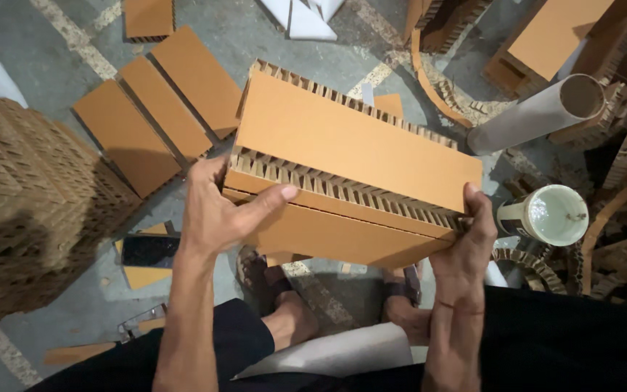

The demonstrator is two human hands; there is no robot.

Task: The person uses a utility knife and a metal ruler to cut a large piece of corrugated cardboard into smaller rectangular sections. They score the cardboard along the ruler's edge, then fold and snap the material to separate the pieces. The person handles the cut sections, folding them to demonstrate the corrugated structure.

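I hold a brown honeycomb cardboard block (350,145) in front of me, above my knees. It is made of two flat slabs meeting at an angle, with the honeycomb cells showing along the edges. My left hand (215,207) grips its left end, thumb pressed across the honeycomb edge. My right hand (469,236) clamps the right lower corner, fingers wrapped around the edge.
Several flat cardboard slabs (161,109) lie on the concrete floor to the upper left. A tall stack of honeycomb board (23,196) stands at left. A cardboard tube (538,112) and a white pot of glue (549,214) sit at right amid scraps. A dark phone (148,250) lies on the floor.
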